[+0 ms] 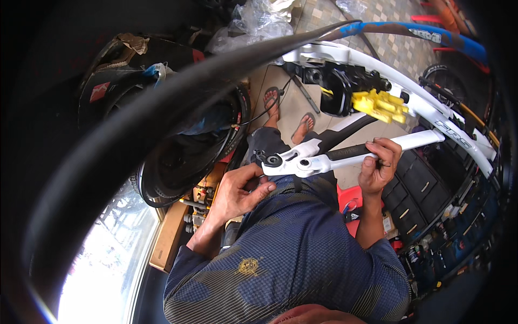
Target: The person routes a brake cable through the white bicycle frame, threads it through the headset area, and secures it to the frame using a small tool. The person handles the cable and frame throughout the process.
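Note:
In front of my waist lies a white bicycle frame arm (350, 161), slanting up to the right, with a black strip along its top. My right hand (380, 164) is closed round this arm, thumb below and fingers over the top. At its left end are a dropout and a dark round fitting (274, 160). My left hand (237, 191) is just under that end, fingers curled and thumb extended toward it. What lies between those fingertips is hidden. Above is the white main tube (434, 100) of the bicycle, with a yellow part (380, 105) near it.
A blurred black tyre (162, 102) arcs close across the left. Several wheels and tyres (237, 116) are stacked beyond it. A blue rim or tube (399, 29) curves at the upper right. Black drawers (423, 186) and cluttered tools stand at right. A red stool (350, 197) is behind my right arm.

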